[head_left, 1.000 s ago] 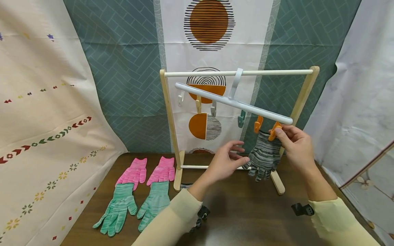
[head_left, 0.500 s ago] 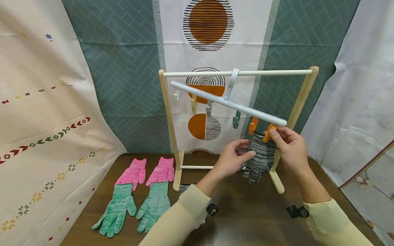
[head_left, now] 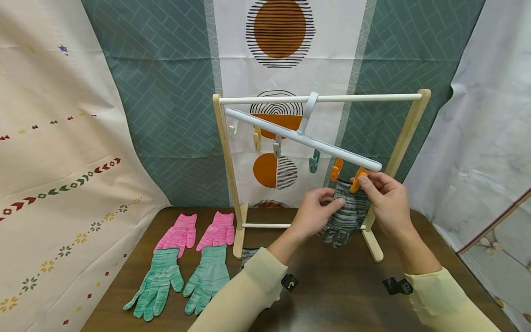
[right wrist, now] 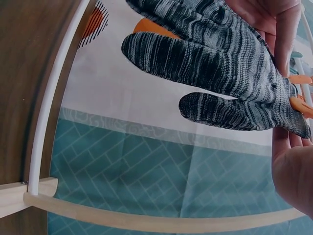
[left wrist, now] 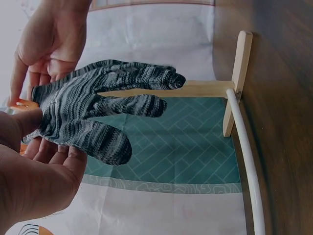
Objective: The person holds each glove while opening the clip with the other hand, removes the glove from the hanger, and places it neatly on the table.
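Note:
A black-and-grey striped knit glove [head_left: 347,207] hangs fingers down from the low right end of a tilted white clip hanger [head_left: 269,125]. My right hand [head_left: 387,198] pinches the outer orange clothespin [head_left: 358,180] at the glove's cuff. A second orange clothespin [head_left: 336,170] sits at the cuff's other side. My left hand [head_left: 314,213] holds the glove's left edge near the cuff; in the left wrist view its thumb lies in front of the striped knit [left wrist: 73,112], with the fingers behind. The right hand's fingertips are partly hidden behind the cuff.
The hanger hooks over the top rail [head_left: 373,97] of a wooden rack [head_left: 226,152]. Green [head_left: 314,161], grey [head_left: 277,146], beige [head_left: 257,139] and white clothespins hang along it. Pink gloves [head_left: 217,230] and green gloves [head_left: 162,281] lie at left; another striped cuff [head_left: 248,256] shows behind the left sleeve.
The hanger and the glove have shifted left, along with my right hand on the clothespin. My left hand has moved right and up to the glove's edge and now holds it.

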Motion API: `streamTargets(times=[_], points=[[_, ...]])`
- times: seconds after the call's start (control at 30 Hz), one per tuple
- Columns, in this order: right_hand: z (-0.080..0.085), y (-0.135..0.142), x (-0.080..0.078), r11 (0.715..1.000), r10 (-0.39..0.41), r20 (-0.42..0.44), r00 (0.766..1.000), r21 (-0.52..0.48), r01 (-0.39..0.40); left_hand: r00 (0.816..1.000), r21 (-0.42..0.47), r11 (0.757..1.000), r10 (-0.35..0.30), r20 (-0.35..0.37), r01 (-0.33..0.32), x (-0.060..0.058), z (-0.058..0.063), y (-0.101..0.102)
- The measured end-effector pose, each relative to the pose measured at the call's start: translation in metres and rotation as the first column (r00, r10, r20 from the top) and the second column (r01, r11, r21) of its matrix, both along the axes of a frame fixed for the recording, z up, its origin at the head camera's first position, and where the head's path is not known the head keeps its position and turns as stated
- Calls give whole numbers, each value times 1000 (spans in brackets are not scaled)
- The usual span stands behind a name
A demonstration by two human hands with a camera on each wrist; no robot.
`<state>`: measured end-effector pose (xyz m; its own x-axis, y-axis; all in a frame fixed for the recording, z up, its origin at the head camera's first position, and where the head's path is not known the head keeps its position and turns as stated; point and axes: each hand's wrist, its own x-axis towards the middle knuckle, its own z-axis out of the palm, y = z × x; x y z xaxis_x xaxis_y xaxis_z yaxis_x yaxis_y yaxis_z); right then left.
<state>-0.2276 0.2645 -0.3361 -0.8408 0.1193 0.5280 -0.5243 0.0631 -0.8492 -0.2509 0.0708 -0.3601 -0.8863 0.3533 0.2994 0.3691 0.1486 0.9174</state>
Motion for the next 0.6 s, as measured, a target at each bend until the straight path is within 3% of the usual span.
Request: streamTargets(times=[0.6], points=[[1,-5,1,996,-85,-17,996,-11,85,1000,31,1000,1,2,-1,1,0,-1]])
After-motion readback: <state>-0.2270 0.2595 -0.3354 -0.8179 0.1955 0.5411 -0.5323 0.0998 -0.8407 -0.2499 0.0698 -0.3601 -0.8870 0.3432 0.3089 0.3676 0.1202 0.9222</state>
